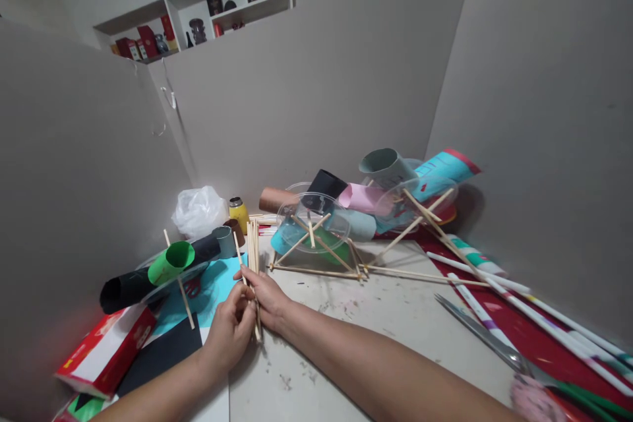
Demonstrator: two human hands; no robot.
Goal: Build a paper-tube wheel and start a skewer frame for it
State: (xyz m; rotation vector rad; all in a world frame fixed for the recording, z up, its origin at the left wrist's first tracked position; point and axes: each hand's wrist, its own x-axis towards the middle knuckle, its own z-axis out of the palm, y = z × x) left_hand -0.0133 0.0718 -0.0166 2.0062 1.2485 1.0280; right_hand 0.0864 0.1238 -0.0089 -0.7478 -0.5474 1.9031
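Near the middle of the table, a bundle of thin wooden sticks (253, 244) stands in my right hand (270, 300), whose fingers wrap round it from the right. One stick (238, 247) leans apart from the bundle, to its left. My left hand (231, 324) is closed with bent fingers at the lower part of the sticks, touching my right hand. Which sticks each hand grips is partly hidden by the fingers. Just beyond, a frame of joined sticks (316, 271) carries a clear plastic disc (297, 227) with crossed sticks on it.
Rolled paper tubes, including a green one (171, 264) and a pink one (363, 196), lie on both sides. A red-and-white box (106, 353) sits at left. Scissors (479, 333) and several markers rest at right. A yellow jar (238, 214) and plastic bag (200, 211) stand behind.
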